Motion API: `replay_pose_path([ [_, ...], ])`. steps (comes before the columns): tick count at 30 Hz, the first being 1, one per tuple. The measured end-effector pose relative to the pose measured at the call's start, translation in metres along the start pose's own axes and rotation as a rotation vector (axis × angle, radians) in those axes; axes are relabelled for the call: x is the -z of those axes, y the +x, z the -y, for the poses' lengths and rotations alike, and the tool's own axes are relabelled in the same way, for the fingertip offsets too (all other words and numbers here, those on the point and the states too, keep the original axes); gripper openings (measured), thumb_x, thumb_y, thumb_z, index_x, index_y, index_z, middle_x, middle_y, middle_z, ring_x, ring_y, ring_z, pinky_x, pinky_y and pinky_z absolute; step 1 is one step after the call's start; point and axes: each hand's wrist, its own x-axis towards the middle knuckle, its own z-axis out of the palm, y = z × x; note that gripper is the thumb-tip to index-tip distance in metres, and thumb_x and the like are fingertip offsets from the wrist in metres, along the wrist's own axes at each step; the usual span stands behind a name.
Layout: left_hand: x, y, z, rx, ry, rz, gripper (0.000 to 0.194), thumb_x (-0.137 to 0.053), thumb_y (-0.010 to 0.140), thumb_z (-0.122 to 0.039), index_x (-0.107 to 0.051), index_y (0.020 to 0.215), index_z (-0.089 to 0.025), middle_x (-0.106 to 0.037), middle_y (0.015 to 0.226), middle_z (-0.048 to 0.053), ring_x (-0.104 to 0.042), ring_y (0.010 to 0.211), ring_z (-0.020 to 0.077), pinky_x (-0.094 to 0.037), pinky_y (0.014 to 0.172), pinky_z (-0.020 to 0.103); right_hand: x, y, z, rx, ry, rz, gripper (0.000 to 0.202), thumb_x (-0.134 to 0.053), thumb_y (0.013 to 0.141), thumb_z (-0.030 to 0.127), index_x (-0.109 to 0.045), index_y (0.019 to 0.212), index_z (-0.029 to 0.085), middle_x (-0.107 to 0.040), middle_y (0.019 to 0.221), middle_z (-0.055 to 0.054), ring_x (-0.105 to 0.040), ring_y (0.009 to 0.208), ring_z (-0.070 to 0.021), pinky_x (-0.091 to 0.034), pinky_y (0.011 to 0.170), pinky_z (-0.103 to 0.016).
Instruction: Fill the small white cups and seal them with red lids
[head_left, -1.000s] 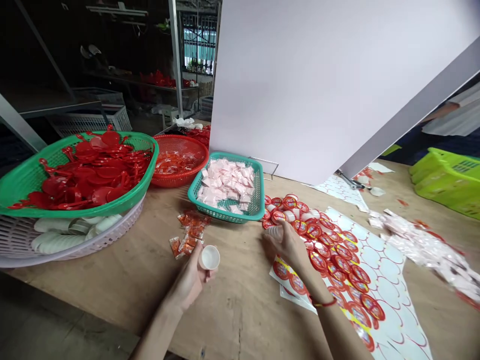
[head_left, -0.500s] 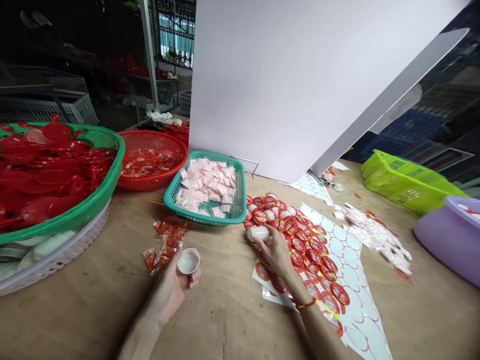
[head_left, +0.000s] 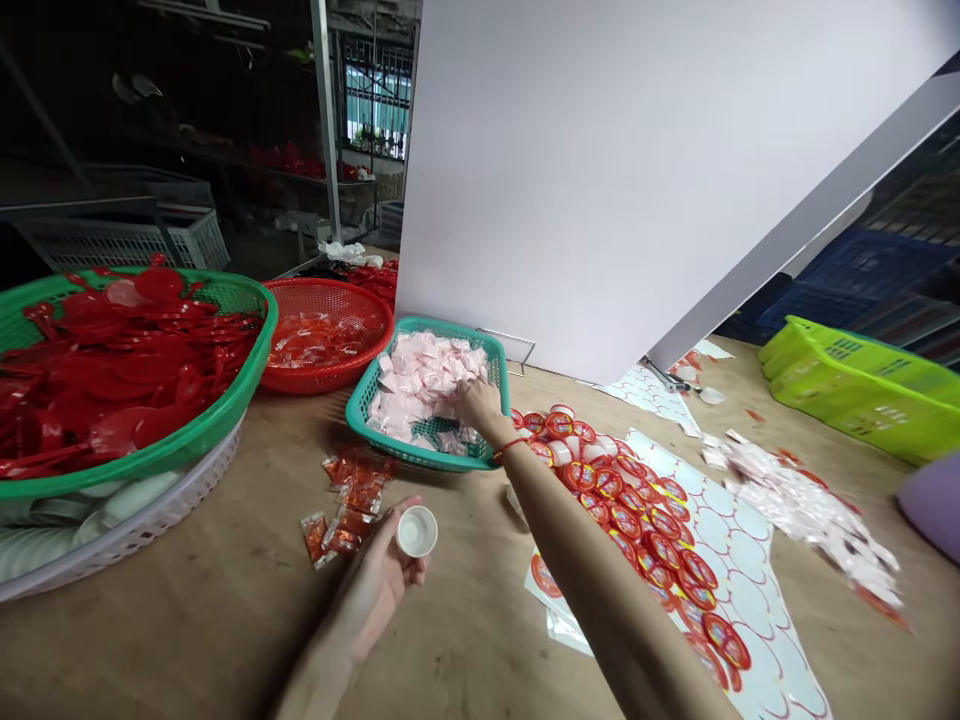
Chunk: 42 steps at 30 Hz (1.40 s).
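Observation:
A small white plastic cup point(head_left: 417, 531) is held by my left hand point(head_left: 386, 570), its mouth turned up toward me and its inside bare. My right hand point(head_left: 478, 405) reaches into the teal basket point(head_left: 427, 455), among small pale pink wrapped packets point(head_left: 431, 375). Its fingers are curled down, and the tips are hidden. Partly behind my right forearm, a white cup stack point(head_left: 516, 503) lies on the table. Small clear packets with orange-red contents point(head_left: 360, 500) lie left of the cup. Red-rimmed round lids or labels point(head_left: 626, 520) are heaped under and beside the right forearm.
A green basket of red plastic pieces point(head_left: 142, 360) sits over a white basket point(head_left: 172, 500). Beyond are a red basket point(head_left: 322, 377) and a tall white panel point(head_left: 585, 180). Cut label sheets point(head_left: 739, 540), more pink packets point(head_left: 802, 500), a lime basket point(head_left: 847, 390) and a purple tub point(head_left: 934, 505) stand right.
My right hand has let go of the white cup stack on the table and moved forward and left into the teal basket. The left hand still holds its cup. The view has shifted slightly.

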Motion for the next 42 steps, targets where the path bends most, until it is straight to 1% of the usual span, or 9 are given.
replay_pose_path([
  [4,-0.001,-0.001,-0.002,0.024,-0.014,-0.008,0.031,-0.051,0.083,-0.033,-0.051,0.108,-0.014,-0.055,0.063,-0.001,-0.05,0.052,0.0095,-0.038,0.05,0.021,0.015,-0.021,0.003,-0.029,0.053,-0.011,0.024,-0.041,0.088,0.018,-0.063,0.09,0.008,-0.066,0.08,-0.016,-0.062,0.077,-0.0224,-0.042,0.068,-0.03],
  [9,-0.001,0.002,0.004,-0.002,0.003,-0.002,0.028,-0.06,0.076,-0.035,-0.054,0.092,-0.014,-0.057,0.062,0.001,-0.051,0.05,0.0104,-0.035,0.047,0.021,0.039,-0.119,0.023,0.256,0.353,-0.058,0.021,-0.045,0.088,0.027,-0.062,0.083,0.017,-0.062,0.081,-0.006,-0.058,0.07,-0.0137,-0.043,0.063,-0.022],
  [13,0.002,0.002,0.017,-0.089,0.055,0.043,0.033,-0.065,0.069,-0.044,-0.054,0.08,-0.015,-0.053,0.059,-0.002,-0.048,0.05,0.0101,-0.032,0.046,0.021,0.016,-0.19,0.041,0.394,0.488,-0.247,0.019,-0.043,0.088,0.017,-0.062,0.086,0.018,-0.059,0.072,-0.005,-0.054,0.063,-0.0144,-0.042,0.056,-0.025],
  [16,0.005,-0.003,0.025,-0.169,0.116,0.057,0.035,-0.062,0.069,-0.049,-0.055,0.076,-0.015,-0.052,0.062,-0.003,-0.045,0.053,0.0092,-0.033,0.048,0.021,-0.003,-0.211,0.046,0.484,0.385,-0.235,0.026,-0.037,0.087,0.008,-0.061,0.088,0.016,-0.058,0.07,-0.007,-0.05,0.062,-0.0166,-0.041,0.053,-0.027],
  [26,0.014,-0.018,0.024,-0.229,0.413,-0.154,0.033,-0.062,0.066,-0.035,-0.057,0.093,-0.017,-0.056,0.068,-0.002,-0.041,0.048,0.0071,-0.027,0.043,0.019,0.011,-0.226,0.05,0.514,0.562,0.079,0.025,-0.043,0.082,0.013,-0.059,0.101,0.02,-0.065,0.094,-0.007,-0.054,0.085,-0.0203,-0.045,0.075,-0.036],
  [30,0.021,-0.025,0.019,-0.262,0.455,-0.156,0.027,-0.059,0.069,-0.039,-0.055,0.084,-0.017,-0.048,0.058,-0.006,-0.035,0.041,0.0045,-0.021,0.039,0.018,0.002,-0.209,0.043,0.311,0.652,-0.01,0.027,-0.04,0.087,0.018,-0.053,0.112,0.019,-0.061,0.105,-0.009,-0.056,0.093,-0.0186,-0.047,0.08,-0.033],
  [34,0.027,-0.031,0.014,-0.314,0.42,-0.145,0.029,-0.061,0.067,-0.043,-0.051,0.076,-0.017,-0.051,0.065,-0.004,-0.03,0.038,0.0019,-0.017,0.037,0.017,-0.014,-0.172,0.061,0.392,0.378,0.0,0.038,-0.05,0.084,0.026,-0.047,0.121,0.018,-0.045,0.127,-0.015,-0.048,0.108,-0.0257,-0.043,0.087,-0.04],
  [38,0.037,-0.036,0.006,-0.306,0.426,-0.169,0.024,-0.06,0.066,-0.037,-0.051,0.075,-0.017,-0.051,0.062,-0.004,-0.031,0.036,0.0018,-0.015,0.036,0.017,-0.025,-0.152,0.071,0.381,0.18,0.021,0.023,-0.049,0.084,0.021,-0.057,0.105,0.019,-0.056,0.107,-0.012,-0.051,0.093,-0.0238,-0.044,0.078,-0.035],
  [42,0.05,-0.039,-0.005,-0.312,0.455,-0.194,0.023,-0.058,0.07,-0.038,-0.052,0.077,-0.018,-0.046,0.056,-0.006,-0.035,0.037,0.0036,-0.018,0.037,0.017,-0.029,-0.161,0.051,0.268,0.036,-0.102,0.023,-0.049,0.08,0.015,-0.061,0.099,0.016,-0.056,0.106,-0.014,-0.047,0.096,-0.0283,-0.038,0.083,-0.043],
])
